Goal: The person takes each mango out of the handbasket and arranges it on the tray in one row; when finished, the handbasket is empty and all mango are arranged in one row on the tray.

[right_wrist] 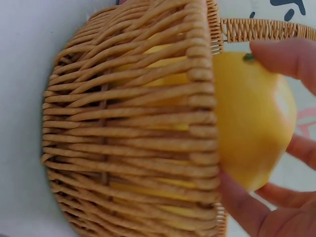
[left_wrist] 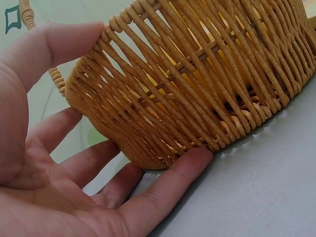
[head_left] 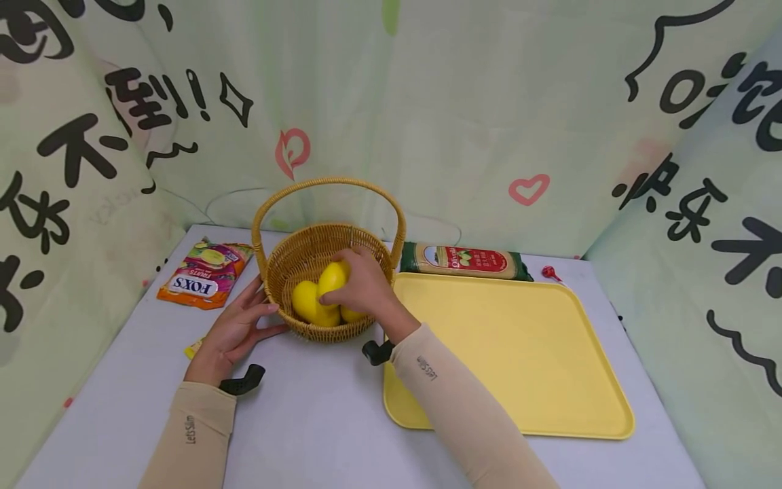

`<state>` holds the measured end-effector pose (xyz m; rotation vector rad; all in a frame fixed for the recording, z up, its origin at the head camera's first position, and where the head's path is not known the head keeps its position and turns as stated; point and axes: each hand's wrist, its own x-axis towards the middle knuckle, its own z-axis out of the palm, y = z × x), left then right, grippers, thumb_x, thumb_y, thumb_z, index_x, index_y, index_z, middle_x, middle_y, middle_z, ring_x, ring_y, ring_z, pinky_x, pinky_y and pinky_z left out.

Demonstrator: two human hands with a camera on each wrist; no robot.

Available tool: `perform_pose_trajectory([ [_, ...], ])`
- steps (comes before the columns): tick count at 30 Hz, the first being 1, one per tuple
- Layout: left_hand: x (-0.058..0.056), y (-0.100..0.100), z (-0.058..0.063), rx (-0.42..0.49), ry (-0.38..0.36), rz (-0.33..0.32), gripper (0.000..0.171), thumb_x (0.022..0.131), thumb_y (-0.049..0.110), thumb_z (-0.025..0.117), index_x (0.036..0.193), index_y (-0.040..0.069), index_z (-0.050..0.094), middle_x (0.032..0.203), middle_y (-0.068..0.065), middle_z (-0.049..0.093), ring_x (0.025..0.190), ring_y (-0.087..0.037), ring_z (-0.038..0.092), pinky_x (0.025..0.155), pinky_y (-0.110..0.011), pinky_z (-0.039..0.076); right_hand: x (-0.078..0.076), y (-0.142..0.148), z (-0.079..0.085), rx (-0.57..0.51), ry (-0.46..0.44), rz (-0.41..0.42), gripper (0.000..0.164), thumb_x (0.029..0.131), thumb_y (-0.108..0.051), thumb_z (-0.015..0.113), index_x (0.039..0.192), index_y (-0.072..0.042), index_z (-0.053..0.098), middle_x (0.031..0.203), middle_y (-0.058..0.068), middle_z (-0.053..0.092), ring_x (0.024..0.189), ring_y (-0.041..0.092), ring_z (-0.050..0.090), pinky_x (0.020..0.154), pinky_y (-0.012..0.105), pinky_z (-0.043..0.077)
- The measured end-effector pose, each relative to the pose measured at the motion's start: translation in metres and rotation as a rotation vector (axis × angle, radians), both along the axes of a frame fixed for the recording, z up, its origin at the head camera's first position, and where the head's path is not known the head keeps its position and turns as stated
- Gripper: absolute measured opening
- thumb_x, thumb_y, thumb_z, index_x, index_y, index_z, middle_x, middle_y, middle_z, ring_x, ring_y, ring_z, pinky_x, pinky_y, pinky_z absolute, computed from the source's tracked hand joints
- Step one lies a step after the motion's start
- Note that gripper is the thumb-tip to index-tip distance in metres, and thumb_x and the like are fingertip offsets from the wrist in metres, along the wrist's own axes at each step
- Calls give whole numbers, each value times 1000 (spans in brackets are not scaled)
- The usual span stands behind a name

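Observation:
A wicker basket [head_left: 330, 333] with a tall arched handle stands on the table, with several smooth yellow fruits [head_left: 308, 302] inside. My right hand [head_left: 360, 282] reaches over the rim and holds one yellow fruit [head_left: 332, 277] between thumb and fingers. In the right wrist view, the held fruit [right_wrist: 252, 118] has a small green stem end and sits at rim height. My left hand [head_left: 235, 333] rests against the basket's left side with fingers spread. Its thumb touches the rim in the left wrist view, and other fingertips meet the woven wall [left_wrist: 197, 89] lower down.
To the basket's right lies a yellow tray [head_left: 507, 360], partly under my right forearm. A green-ended noodle pack [head_left: 464, 261] and a red lollipop [head_left: 550, 272] lie behind it. A Fox's candy bag [head_left: 204, 275] is at left, and a small yellow packet [head_left: 193, 348] shows beside my left wrist.

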<state>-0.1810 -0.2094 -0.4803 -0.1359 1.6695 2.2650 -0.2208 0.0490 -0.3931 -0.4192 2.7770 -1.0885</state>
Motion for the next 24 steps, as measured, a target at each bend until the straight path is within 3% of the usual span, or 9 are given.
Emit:
perform_pose_trajectory([
  [6,0,1,-1,-3,9,-6,84,108,4,54,169,44,12,181,0,6,164,-38,19,116,-65,43,-2,7,-3,-39,34,49,76,73,-32,92,142,-17,64,170,17,35,151,40,43,117,57,48],
  [10,1,1,-1,-5,3,-1,85,107,4,54,169,44,12,181,0,6,164,-38,20,116,-65,43,0,12,-1,-77,32,91,75,74,-31,91,142,-17,64,171,16,34,151,39,43,118,57,48],
  [19,-1,1,-1,0,12,-5,83,108,4,54,169,44,15,181,1,7,163,-37,21,116,-67,43,12,38,-7,-276,-19,131,72,78,-22,89,144,-18,61,174,2,30,145,34,52,96,40,64],
  [24,-1,-1,-2,8,21,-13,82,108,6,55,169,44,15,181,1,8,163,-36,21,116,-66,42,19,55,-12,-381,-40,135,72,80,-18,88,146,-17,60,174,-1,30,144,34,54,98,42,64],
])
